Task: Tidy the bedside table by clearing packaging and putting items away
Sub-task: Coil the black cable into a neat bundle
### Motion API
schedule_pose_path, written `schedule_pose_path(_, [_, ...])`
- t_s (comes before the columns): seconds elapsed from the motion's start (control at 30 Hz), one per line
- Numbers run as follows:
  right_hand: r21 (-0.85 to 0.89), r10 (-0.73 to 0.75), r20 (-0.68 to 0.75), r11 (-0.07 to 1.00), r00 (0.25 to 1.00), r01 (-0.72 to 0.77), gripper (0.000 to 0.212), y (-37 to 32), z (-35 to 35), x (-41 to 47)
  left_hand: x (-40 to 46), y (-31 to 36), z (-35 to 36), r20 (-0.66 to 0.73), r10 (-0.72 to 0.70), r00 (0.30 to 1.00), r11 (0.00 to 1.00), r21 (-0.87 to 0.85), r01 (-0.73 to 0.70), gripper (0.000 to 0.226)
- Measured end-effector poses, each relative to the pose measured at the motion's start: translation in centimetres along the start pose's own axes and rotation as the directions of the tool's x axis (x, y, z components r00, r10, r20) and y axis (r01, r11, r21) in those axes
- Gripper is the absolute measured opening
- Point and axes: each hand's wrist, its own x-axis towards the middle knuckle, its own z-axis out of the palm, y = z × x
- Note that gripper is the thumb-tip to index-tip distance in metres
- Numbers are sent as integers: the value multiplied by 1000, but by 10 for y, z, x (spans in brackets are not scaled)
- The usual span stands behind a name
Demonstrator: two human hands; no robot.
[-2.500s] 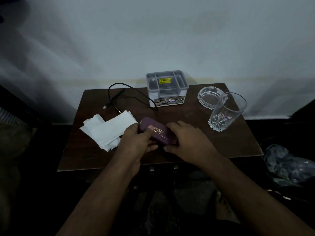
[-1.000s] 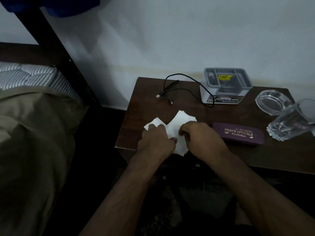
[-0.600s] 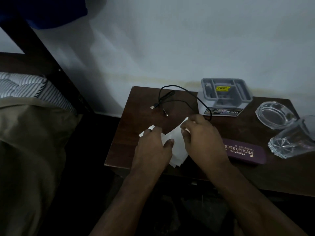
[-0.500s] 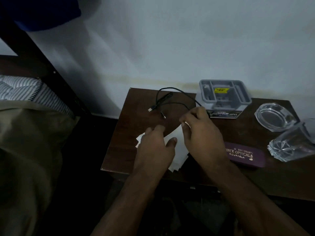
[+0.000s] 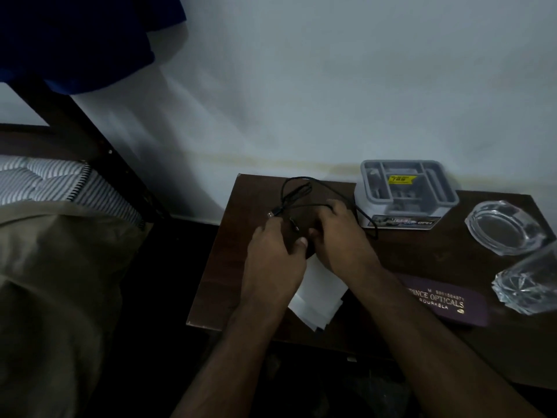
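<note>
- Dim bedside counter (image 5: 229, 267) carried a black cable (image 5: 297, 188) just beyond both hands.
- Left hand (image 5: 272, 260) and right hand (image 5: 340, 239) reached the cable; grip unclear.
- Judged step: gathering it; next, coiling loops neatly.

On the worktop (image 5: 217, 282), cable (image 5: 297, 188) lies beyond both hands, papers (image 5: 316, 300) beneath the wrists, organizer box (image 5: 407, 194) right of the right hand (image 5: 340, 239).

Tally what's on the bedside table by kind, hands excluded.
Black cable: 1
White papers: 1 stack, sheet count unclear
Grey organiser box: 1
Purple spectacle case: 1
Glass ashtray: 1
Drinking glass: 1
Total: 6
</note>
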Motion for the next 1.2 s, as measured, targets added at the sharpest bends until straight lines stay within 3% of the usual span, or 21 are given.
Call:
schedule_pose_path(0.13, [119, -160, -215, 975, 963, 188, 36, -13, -10, -1, 9, -7, -5, -26, -38, 999, 997, -69, 36, 49])
schedule_pose_path(0.23, [63, -338, -347, 922, 875, 382, 35, -24, -20, -6, 14, -10, -12, -82, -69, 994, 985, -163, 55, 85])
schedule_pose_path(0.37, [27, -506, -402, 827, 763, 562, 29, -48, -36, -21, 10, -7, -31, -219, -110, 970, 948, -315, 36, 98])
schedule_pose_path(0.43, [-16, -572, -406, 784, 713, 620, 27, -61, -48, -36, 1, -1, -45, -368, -79, 927, 949, -314, -43, 85])
schedule_pose_path(0.5, [-43, -609, -419, 754, 673, 656, 24, -71, -60, -56, -13, 4, -63, -542, 7, 840, 940, -282, -190, 49])
schedule_pose_path(0.57, [-15, -607, -417, 749, 677, 662, 23, -80, -72, -82, -34, 2, -78, -607, 97, 789, 916, -255, -309, 16])
schedule_pose_path(0.73, [116, -468, -461, 810, 753, 575, 23, -107, -82, -161, -109, -3, -84, -499, 157, 852, 868, -342, -360, 11])
schedule_pose_path(0.83, [233, -312, -427, 869, 848, 437, 24, -114, -79, -208, -153, -2, -84, -402, 24, 915, 806, -534, -256, 12])
schedule_pose_path(0.9, [236, -291, -366, 890, 884, 390, 25, -106, -72, -242, -183, -4, -80, -279, -35, 960, 740, -653, -163, 14])
schedule_pose_path(1.0, [198, -298, -296, 911, 908, 363, 22, -89, -61, -296, -232, -5, -68, -106, -22, 994, 705, -707, -60, 22])
schedule_pose_path(1.1, [198, -251, -340, 923, 907, 329, 20, -71, -67, -311, -254, 2, -59, 54, 20, 998, 558, -829, 33, 31])
schedule_pose_path(1.17, [298, -131, -404, 917, 905, 266, 20, -61, -76, -325, -264, 11, -55, 114, 75, 991, 484, -873, 64, 39])
schedule_pose_path(1.2, [385, -52, -416, 894, 908, 228, 21, -58, -79, -335, -270, 15, -53, 120, 98, 988, 500, -864, 56, 40])
